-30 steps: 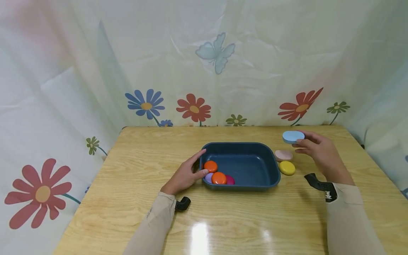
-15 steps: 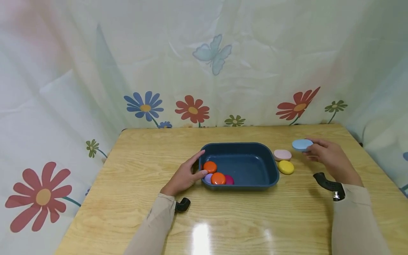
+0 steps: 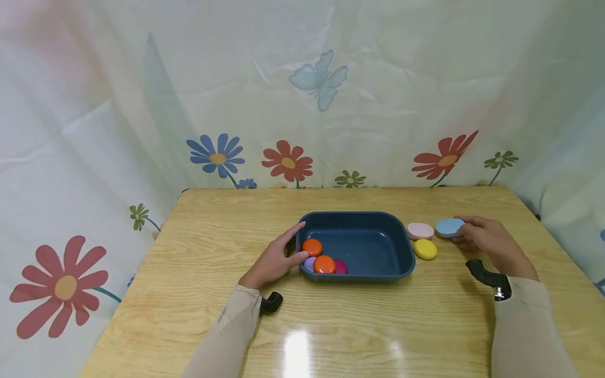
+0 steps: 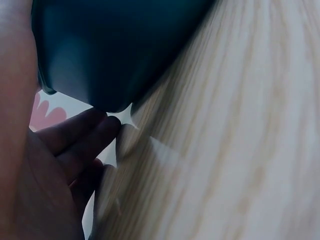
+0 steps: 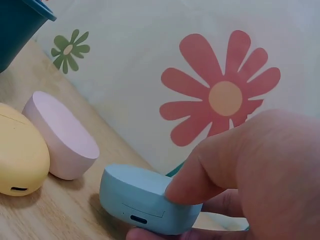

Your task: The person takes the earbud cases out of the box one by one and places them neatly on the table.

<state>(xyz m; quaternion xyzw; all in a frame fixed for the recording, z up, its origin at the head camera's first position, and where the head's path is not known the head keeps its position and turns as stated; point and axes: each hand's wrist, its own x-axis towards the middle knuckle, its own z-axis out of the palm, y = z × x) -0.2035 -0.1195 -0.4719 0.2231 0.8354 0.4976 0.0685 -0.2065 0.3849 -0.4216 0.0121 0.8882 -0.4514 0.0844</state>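
Observation:
My right hand (image 3: 493, 241) pinches a light blue oval earbud case (image 3: 449, 228) by its right end, low over the table; the right wrist view shows the port slot on the side of this case (image 5: 145, 200). Just left of it lie a pale pink case (image 3: 420, 231) and a yellow one (image 3: 425, 249). My left hand (image 3: 274, 261) holds the left end of a dark blue rectangular bin (image 3: 359, 277), thumb over the rim and fingers outside. Inside, at that end, sit two orange cases (image 3: 324, 264), a lilac one (image 3: 309, 264) and a magenta one (image 3: 340, 266).
The wooden table (image 3: 368, 336) ends at the back against a flowered curtain (image 3: 378, 105). Black wrist mounts (image 3: 491, 278) sit at both cuffs. The pink and yellow cases stand close beside the bin's right wall.
My right hand has moved right and down with the light blue case, bringing it from above the pink case to beside it, low at the table. The left hand and bin have stayed put.

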